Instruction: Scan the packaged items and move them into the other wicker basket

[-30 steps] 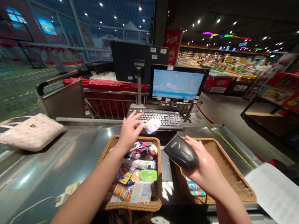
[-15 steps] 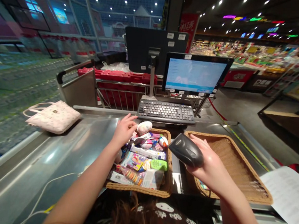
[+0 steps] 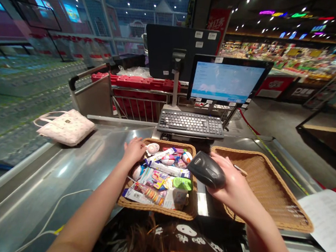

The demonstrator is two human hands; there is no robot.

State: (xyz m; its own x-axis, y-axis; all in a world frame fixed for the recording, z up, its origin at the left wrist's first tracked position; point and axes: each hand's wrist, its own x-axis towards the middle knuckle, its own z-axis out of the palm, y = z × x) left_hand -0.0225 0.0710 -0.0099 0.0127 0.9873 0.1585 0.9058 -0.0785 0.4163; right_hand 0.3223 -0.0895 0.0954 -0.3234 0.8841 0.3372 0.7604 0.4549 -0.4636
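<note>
A black barcode scanner (image 3: 206, 170) is gripped in my right hand (image 3: 230, 181), held over the gap between two wicker baskets with its head facing left. My left hand (image 3: 134, 151) is at the far left corner of the left wicker basket (image 3: 196, 194), its fingers closed at the edge of a white egg-shaped pack (image 3: 152, 149). Part of that grip is hidden. Small packaged sweets and toys fill this basket, among them a green pack (image 3: 182, 184), a striped candy stick (image 3: 153, 195) and a red-and-white egg (image 3: 168, 159).
The right wicker basket (image 3: 267, 184) holds a thin stick-like item (image 3: 240, 170). Beyond the baskets are a keyboard (image 3: 189, 123) and a monitor (image 3: 228, 79). A pale handbag (image 3: 66, 127) lies on the metal counter (image 3: 100, 155). White cable (image 3: 53, 214) and printed paper (image 3: 335, 221) are at the sides.
My left hand has moved left and slightly nearer, and the white egg-shaped pack has shifted the same way. The scanner stays in my right hand. The view has turned slightly left.
</note>
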